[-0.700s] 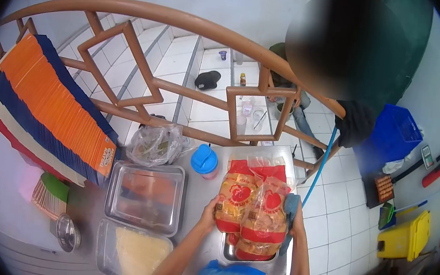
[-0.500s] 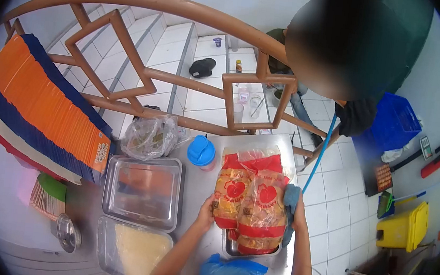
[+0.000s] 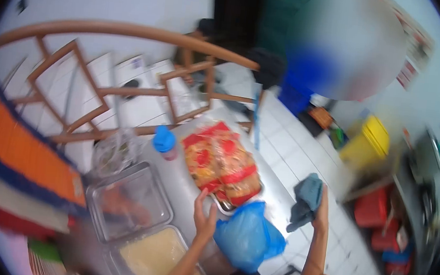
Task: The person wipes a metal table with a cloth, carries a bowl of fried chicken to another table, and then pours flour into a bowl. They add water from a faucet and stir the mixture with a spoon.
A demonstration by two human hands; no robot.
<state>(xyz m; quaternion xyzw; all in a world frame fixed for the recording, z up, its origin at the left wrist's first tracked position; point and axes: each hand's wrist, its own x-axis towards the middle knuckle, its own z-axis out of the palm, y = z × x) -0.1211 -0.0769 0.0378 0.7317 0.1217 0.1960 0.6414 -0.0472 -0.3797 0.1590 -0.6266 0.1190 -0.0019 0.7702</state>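
Blue-grey between the fingers on one side: grips a bunched cloth (image 3: pixel 307 199) in the right hand (image 3: pixel 322 211), out past the edge of the metal table (image 3: pixel 277 199) and above white floor tiles (image 3: pixel 292 160). Cannot tell how firm a hold, with some fingers hidden behind the folds. Has the left hand (image 3: pixel 205 215) loose and free of any grasp, fingers slightly parted and pointing toward the near corner of 2 red and clear packages (image 3: pixel 223 161). Cannot tell contact from a slim gap there.

Just beyond the left fingertips, both packages side by side on the table, touching each other, with the rim of a small metal tray (image 3: pixel 225 208) showing at the near end. Between the 2 hands, nearer the body, a blue plastic bag (image 3: pixel 250 238).

Farther out to the left, an upright bottle (image 3: pixel 165 143) with a blue lid, near a clear plastic bag (image 3: pixel 117 154) of unclear contents. Closer in, a shallow steel tray (image 3: pixel 162 190), then a second tray (image 3: pixel 175 229) with something pale yellow inside.

At the far left, a blurred orange and navy stack (image 3: pixel 28 151). Past the table, a brown railing (image 3: pixel 108 29), with white steps and a low-set person (image 3: pixel 203 32) behind. Off to the right, a yellow bin (image 3: pixel 367 144).
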